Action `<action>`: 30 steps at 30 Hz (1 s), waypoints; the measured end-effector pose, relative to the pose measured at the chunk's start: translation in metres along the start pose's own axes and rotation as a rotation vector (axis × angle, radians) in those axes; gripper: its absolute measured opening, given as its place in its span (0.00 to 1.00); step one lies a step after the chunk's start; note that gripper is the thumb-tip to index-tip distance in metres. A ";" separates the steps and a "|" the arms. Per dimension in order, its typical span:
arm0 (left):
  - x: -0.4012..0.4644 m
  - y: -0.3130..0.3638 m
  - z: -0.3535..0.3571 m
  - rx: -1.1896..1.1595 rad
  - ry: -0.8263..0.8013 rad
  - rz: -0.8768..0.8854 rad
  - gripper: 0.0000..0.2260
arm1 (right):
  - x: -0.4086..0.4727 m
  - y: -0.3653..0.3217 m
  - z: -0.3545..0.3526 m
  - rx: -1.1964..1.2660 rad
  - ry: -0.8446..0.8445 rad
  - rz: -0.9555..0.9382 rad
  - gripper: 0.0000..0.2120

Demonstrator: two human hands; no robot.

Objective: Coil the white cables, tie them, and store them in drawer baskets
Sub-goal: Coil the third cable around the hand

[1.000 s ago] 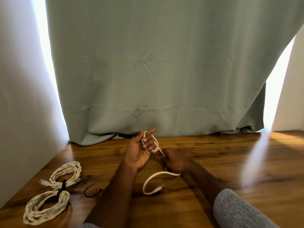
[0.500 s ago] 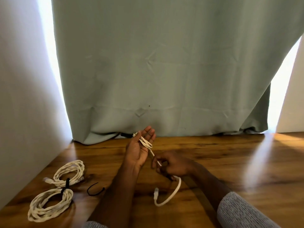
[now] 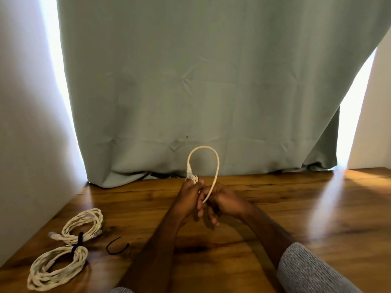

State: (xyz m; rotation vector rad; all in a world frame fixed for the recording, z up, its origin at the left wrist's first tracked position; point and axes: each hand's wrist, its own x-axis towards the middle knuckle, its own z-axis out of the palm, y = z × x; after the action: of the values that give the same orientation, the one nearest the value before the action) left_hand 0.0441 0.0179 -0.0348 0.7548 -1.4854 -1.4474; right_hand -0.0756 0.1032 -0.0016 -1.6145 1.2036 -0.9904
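A short white cable (image 3: 215, 166) arches above my two hands at the middle of the wooden table (image 3: 306, 208). My left hand (image 3: 190, 197) grips the small coil of it, with the clear plug end (image 3: 189, 172) sticking up from the fingers. My right hand (image 3: 224, 203) pinches the other side of the loop just beside the left hand. Two coiled white cables (image 3: 82, 226) (image 3: 57, 267), each bound with a black tie, lie at the table's front left. A loose black tie (image 3: 117, 249) lies next to them.
A grey-green curtain (image 3: 211, 92) hangs down to the back edge of the table. A white wall (image 3: 25, 144) borders the left side. Sunlight falls across the table's right part.
The free end of the cable has been lifted off the table and now arches above the hands. My right hand has moved up beside my left hand, which has curled round the coil.
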 end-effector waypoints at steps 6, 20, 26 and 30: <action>-0.007 0.004 0.006 0.067 -0.050 0.021 0.10 | 0.001 0.004 -0.005 -0.012 0.063 -0.031 0.13; -0.011 0.013 -0.010 -0.385 -0.476 -0.327 0.30 | 0.010 0.019 -0.015 -0.663 0.480 -0.533 0.17; -0.015 0.015 -0.023 -0.640 -0.826 -0.232 0.12 | 0.014 0.018 -0.014 -0.234 0.326 -0.409 0.09; -0.017 0.016 -0.024 -0.634 -0.725 -0.165 0.05 | 0.018 0.018 -0.009 -0.148 0.338 -0.413 0.07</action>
State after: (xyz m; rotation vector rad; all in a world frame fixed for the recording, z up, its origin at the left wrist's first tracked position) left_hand 0.0748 0.0251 -0.0247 -0.0655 -1.3304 -2.3110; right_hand -0.0849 0.0815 -0.0141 -1.9132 1.2084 -1.5138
